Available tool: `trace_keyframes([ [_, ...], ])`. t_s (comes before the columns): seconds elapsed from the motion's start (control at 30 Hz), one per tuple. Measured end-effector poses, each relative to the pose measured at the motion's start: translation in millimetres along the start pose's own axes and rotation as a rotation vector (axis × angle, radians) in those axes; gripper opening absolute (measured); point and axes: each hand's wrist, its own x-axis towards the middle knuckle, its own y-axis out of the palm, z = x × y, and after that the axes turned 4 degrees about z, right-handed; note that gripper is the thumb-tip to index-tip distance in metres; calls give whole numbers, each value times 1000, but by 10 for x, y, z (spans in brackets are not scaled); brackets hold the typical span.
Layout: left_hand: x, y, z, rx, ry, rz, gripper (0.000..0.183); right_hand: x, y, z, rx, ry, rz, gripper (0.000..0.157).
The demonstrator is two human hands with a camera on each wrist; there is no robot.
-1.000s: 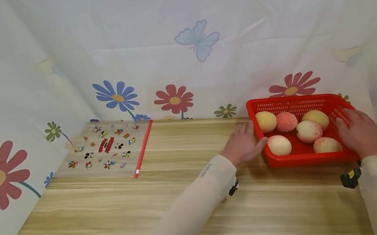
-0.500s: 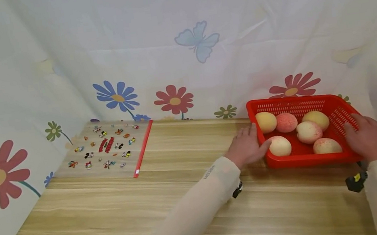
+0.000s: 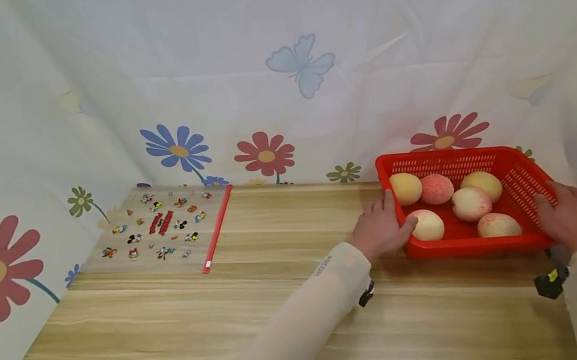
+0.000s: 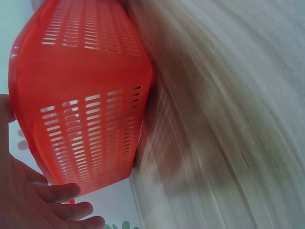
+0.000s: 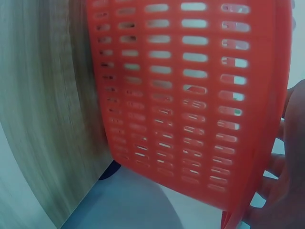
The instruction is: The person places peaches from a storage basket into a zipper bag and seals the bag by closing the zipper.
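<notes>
A red plastic basket (image 3: 455, 247) with slotted walls holds several round, peach-like fruits, cream, yellow and pink. One pink fruit (image 3: 437, 188) lies near its back wall, and a pale one (image 3: 427, 225) is at the front left corner. My left hand (image 3: 380, 225) is at the basket's left side, its thumb at the front left corner. Several fingers (image 4: 59, 192) of it extend outside the wall in the left wrist view. At the right rim is my right hand (image 3: 576, 216). In the right wrist view the rim partly hides its fingers.
A clear zip bag (image 3: 126, 243) with cartoon prints and a red slider strip (image 3: 218, 230) lies flat at the table's back left. The wooden table (image 3: 178, 337) meets a flower-patterned cloth backdrop (image 3: 255, 98) behind the basket.
My right hand has moved right from over the basket's inside to its right rim. The left hand has shifted slightly right, closer against the basket. Basket and fruits have stayed in place.
</notes>
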Motion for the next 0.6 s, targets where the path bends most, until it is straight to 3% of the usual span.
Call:
trace_keyframes([
  [0.27, 11, 49, -63, -81, -44, 4, 87, 27, 46, -31, 15, 57, -34, 69],
  [0.6, 25, 84, -80, -195, -40, 21, 88, 67, 36, -105, 35, 82, -5, 68],
])
